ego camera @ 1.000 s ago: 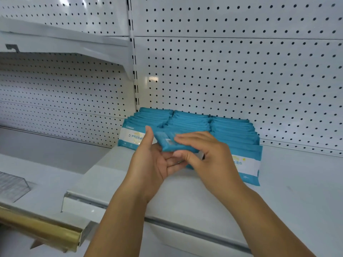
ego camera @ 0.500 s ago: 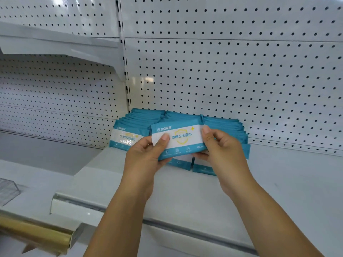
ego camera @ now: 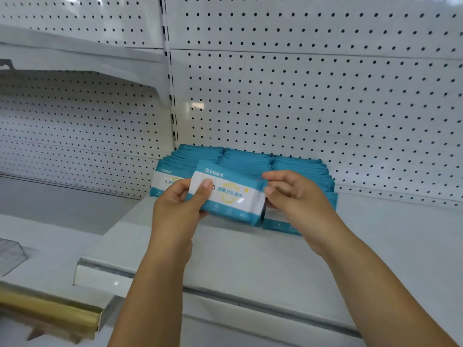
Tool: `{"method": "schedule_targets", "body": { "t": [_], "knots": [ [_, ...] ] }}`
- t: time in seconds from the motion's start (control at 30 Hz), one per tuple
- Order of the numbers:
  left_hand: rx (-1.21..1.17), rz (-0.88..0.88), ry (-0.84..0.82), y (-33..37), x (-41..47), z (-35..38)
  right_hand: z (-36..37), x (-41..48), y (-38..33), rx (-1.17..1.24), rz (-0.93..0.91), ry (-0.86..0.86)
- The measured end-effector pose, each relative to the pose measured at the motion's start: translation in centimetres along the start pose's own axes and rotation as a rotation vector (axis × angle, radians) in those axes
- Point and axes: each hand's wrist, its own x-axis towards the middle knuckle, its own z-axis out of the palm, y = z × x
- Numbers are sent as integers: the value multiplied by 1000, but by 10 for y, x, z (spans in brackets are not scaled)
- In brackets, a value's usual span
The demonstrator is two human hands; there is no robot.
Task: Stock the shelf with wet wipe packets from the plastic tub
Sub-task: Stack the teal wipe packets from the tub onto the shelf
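Observation:
A teal-and-white wet wipe packet (ego camera: 231, 196) stands upright, facing me, just above the white shelf (ego camera: 250, 259). My left hand (ego camera: 179, 211) pinches its left end, thumb on the front. My right hand (ego camera: 298, 196) grips its right end with the fingertips. Behind it, three rows of the same wet wipe packets (ego camera: 250, 161) stand on edge against the pegboard back. The front packet of the left row (ego camera: 162, 181) shows beside my left hand. The plastic tub is out of view.
White pegboard (ego camera: 325, 108) backs the shelf. A higher shelf (ego camera: 75, 58) juts out at upper left. A lower shelf (ego camera: 50, 234) lies to the left, with a clear plastic divider (ego camera: 12, 254) and a gold rail (ego camera: 50, 311) near its front edge.
One second ago the packet lay flat and edge-on between my hands; it has since been turned upright with its label facing me, and now it tilts slightly and sits lower, at the front of the middle row.

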Motion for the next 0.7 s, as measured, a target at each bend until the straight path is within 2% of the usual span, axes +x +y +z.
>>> {"method": "schedule_targets", "body": {
  "t": [0.13,0.27,0.4,0.47,0.57,0.63,0.7],
  "knots": [
    [31,68,26,6,6,-9,15,5,-13,-176,-51,-125],
    [35,114,84,9,9,-23,46,21,-25,-489,-225,-113],
    [390,303,366,10,21,-47,76,46,-32,-619,-279,-96],
    [579,334,504,11,25,-64,93,59,-32,-640,-292,-64],
    [939,204,585,7,30,-85,117,78,-28,-658,-333,-38],
    [1040,55,560,7,30,-91,131,86,-22,-731,-368,-62],
    [1069,-19,528,6,30,-93,143,89,-16,-802,-384,-93]
  ]
}}
